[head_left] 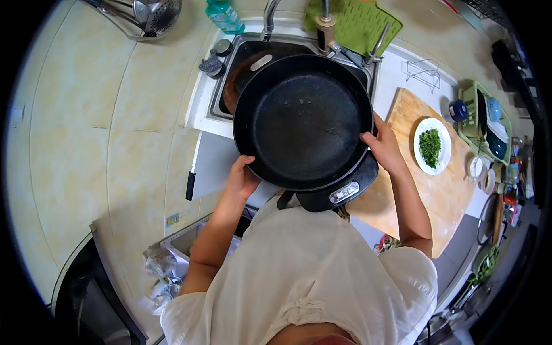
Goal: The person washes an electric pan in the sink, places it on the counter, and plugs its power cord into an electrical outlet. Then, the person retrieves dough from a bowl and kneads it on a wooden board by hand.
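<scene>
A large round black electric frying pan [310, 126] fills the middle of the view, held over the front of the sink [216, 103]. Its inside is dark, with a few small marks on the bottom. A handle with a silvery control panel [345, 192] sticks out on the side facing my body. My left hand [241, 177] grips the rim at the lower left, thumb on top. On the right side, my right hand [384, 145] holds the rim, its thumb also over the edge. The fingers of both hands are partly hidden under the pan.
A wooden cutting board [397, 184] lies to the right, bearing a white plate [418, 155] of chopped greens [430, 148]. Behind the sink stand a faucet [270, 17], a green dish soap bottle [224, 16] and a green drying mat [359, 29]. A green dish rack [471, 109] stands far right.
</scene>
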Available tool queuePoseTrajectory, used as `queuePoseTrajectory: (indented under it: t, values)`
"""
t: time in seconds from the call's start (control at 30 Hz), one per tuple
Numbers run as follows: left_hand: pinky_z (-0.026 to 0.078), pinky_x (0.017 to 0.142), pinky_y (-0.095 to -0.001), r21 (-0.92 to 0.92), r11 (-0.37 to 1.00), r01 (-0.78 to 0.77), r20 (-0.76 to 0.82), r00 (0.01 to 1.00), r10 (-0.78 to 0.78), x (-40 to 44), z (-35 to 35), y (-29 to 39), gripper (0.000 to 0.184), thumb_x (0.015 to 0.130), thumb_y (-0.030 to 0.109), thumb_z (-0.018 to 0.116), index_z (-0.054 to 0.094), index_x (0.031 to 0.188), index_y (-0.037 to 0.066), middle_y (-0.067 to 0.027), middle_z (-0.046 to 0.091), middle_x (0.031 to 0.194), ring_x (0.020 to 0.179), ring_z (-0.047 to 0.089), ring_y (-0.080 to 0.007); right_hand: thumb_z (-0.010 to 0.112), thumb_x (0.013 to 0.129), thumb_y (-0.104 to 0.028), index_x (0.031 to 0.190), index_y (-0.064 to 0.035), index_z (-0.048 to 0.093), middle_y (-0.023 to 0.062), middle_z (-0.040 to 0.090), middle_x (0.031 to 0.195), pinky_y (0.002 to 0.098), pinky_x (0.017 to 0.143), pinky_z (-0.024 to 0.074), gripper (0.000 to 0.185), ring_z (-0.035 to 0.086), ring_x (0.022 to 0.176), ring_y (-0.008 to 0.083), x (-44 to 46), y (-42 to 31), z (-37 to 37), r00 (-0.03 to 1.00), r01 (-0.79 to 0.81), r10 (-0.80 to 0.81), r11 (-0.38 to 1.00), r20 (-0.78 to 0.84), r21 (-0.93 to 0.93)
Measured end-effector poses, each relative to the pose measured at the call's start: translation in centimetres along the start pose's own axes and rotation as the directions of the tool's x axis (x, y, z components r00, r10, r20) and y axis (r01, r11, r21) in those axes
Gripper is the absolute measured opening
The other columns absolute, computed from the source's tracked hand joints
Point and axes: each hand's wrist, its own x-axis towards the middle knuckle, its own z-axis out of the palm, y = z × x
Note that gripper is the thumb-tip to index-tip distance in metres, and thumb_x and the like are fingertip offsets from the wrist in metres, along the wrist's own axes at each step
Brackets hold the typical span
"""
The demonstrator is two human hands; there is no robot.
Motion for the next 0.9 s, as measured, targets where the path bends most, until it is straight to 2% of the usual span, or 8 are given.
queuePoseTrajectory:
  t: [0.1, 0.23, 0.27, 0.53, 0.67, 0.77, 0.8, 0.9]
  values:
    - [0.032, 0.107, -0.0478, 0.039, 0.998, -0.049, 0.056, 0.997, 0.047, 0.2, 1.1, -0.6, 0.065, 0.074, 0.022, 0.064, 0.043, 0.134, 0.008, -0.0108, 0.049, 0.134, 0.125, 0.043, -0.0299, 0.053, 0.076, -0.004, 0.137, 0.0037, 0.042, 0.0118, 0.061, 0.116, 0.0272, 0.094, 0.0420, 0.063, 0.057, 0.103, 0.0158, -1.5, -1.3, -0.9, 0.997, -0.057, 0.058, 0.998, -0.053, 0.029]
    - [0.030, 0.107, -0.0463, 0.252, 0.955, -0.154, 0.051, 0.988, 0.146, 0.0, 3.3, 0.7, 0.062, 0.080, 0.032, 0.066, 0.046, 0.132, 0.006, -0.0092, 0.051, 0.132, 0.125, 0.043, -0.0281, 0.050, 0.078, -0.003, 0.125, 0.0008, 0.054, 0.0017, 0.060, 0.087, 0.0229, 0.075, 0.0429, 0.047, 0.054, 0.079, 0.0102, -2.4, -0.1, -0.2, 0.966, -0.183, 0.233, 0.922, -0.112, 0.340]
    - [0.030, 0.106, -0.0460, 0.310, 0.938, -0.153, 0.023, 0.988, 0.154, -0.2, 4.1, 1.2, 0.062, 0.081, 0.037, 0.065, 0.046, 0.132, 0.006, -0.0091, 0.052, 0.131, 0.124, 0.043, -0.0274, 0.048, 0.078, -0.001, 0.116, -0.0017, 0.058, -0.0028, 0.052, 0.075, 0.0210, 0.065, 0.0389, 0.039, 0.048, 0.069, 0.0076, -2.4, 1.0, 0.2, 0.953, -0.211, 0.275, 0.902, -0.125, 0.376]
    - [0.035, 0.097, -0.0447, 0.591, 0.803, -0.075, -0.048, 0.991, 0.128, -1.9, 6.8, 4.1, 0.071, 0.086, 0.062, 0.055, 0.045, 0.137, 0.014, -0.0081, 0.054, 0.123, 0.114, 0.046, -0.0221, 0.048, 0.073, 0.001, 0.109, -0.0009, 0.058, 0.0004, 0.056, 0.077, 0.0225, 0.064, 0.0458, 0.037, 0.052, 0.067, 0.0102, -2.2, 7.7, 3.1, 0.887, -0.381, 0.458, 0.673, 0.048, 0.634]
    - [0.036, 0.095, -0.0419, 0.649, 0.750, -0.126, -0.021, 0.983, 0.183, -3.0, 9.0, 4.7, 0.073, 0.087, 0.060, 0.055, 0.039, 0.144, 0.017, -0.0057, 0.055, 0.116, 0.108, 0.048, -0.0202, 0.048, 0.070, 0.001, 0.113, 0.0012, 0.054, 0.0098, 0.062, 0.092, 0.0318, 0.077, 0.0533, 0.043, 0.061, 0.080, 0.0212, -1.9, 9.9, 3.7, 0.847, -0.455, 0.507, 0.534, 0.161, 0.713]
    - [0.037, 0.095, -0.0388, 0.725, 0.673, -0.148, -0.005, 0.976, 0.219, -3.0, 10.6, 4.9, 0.072, 0.089, 0.057, 0.053, 0.036, 0.145, 0.015, -0.0034, 0.055, 0.111, 0.105, 0.049, -0.0176, 0.048, 0.070, 0.001, 0.114, 0.0016, 0.054, 0.0105, 0.062, 0.092, 0.0340, 0.079, 0.0538, 0.044, 0.062, 0.083, 0.0218, -1.5, 10.1, 3.2, 0.838, -0.474, 0.494, 0.449, 0.231, 0.758]
    - [0.037, 0.095, -0.0376, 0.746, 0.646, -0.162, 0.007, 0.972, 0.236, -3.3, 11.5, 5.0, 0.071, 0.090, 0.056, 0.053, 0.037, 0.145, 0.015, -0.0025, 0.056, 0.109, 0.105, 0.050, -0.0167, 0.050, 0.071, 0.001, 0.104, -0.0012, 0.057, 0.0070, 0.059, 0.084, 0.0315, 0.070, 0.0525, 0.034, 0.059, 0.074, 0.0180, -1.5, 9.4, 3.0, 0.828, -0.481, 0.503, 0.411, 0.247, 0.775]
    - [0.035, 0.097, -0.0342, 0.783, 0.586, -0.209, 0.066, 0.964, 0.257, -3.6, 13.8, 5.5, 0.068, 0.092, 0.049, 0.054, 0.037, 0.145, 0.010, -0.0014, 0.058, 0.110, 0.105, 0.051, -0.0142, 0.052, 0.071, -0.001, 0.103, -0.0002, 0.056, 0.0089, 0.059, 0.084, 0.0332, 0.067, 0.0541, 0.033, 0.059, 0.073, 0.0196, -0.8, 11.6, 2.9, 0.794, -0.549, 0.511, 0.372, 0.329, 0.748]
